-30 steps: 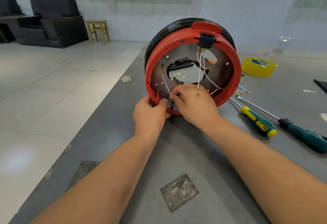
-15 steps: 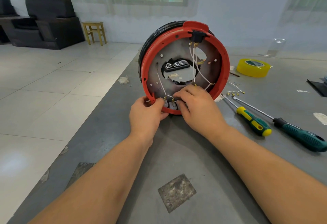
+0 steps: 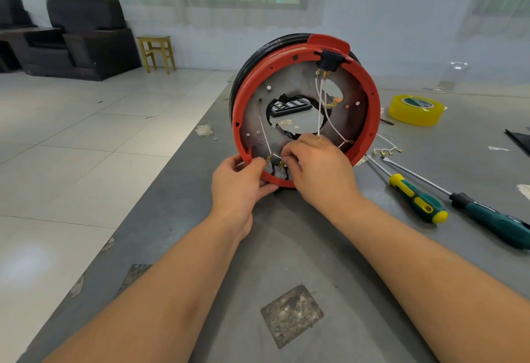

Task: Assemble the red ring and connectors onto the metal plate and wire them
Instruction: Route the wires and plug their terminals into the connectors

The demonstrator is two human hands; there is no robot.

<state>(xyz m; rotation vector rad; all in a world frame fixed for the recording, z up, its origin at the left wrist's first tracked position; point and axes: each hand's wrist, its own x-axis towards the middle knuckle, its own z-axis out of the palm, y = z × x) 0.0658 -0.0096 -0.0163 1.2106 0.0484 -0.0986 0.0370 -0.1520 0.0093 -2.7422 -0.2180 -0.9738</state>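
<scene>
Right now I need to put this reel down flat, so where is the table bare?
Bare table lies between the forearms, from the red ring down to the worn square patch. The right side is crowded: two screwdrivers, loose terminals and yellow tape.

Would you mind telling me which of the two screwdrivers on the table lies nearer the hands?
The yellow-and-green-handled screwdriver. It lies closer to the right hand than the dark teal-handled screwdriver, which rests farther right.

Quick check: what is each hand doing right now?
Left hand: grips the bottom edge of the red ring.
Right hand: fingers curled at the connectors; what they pinch is hidden.
</scene>
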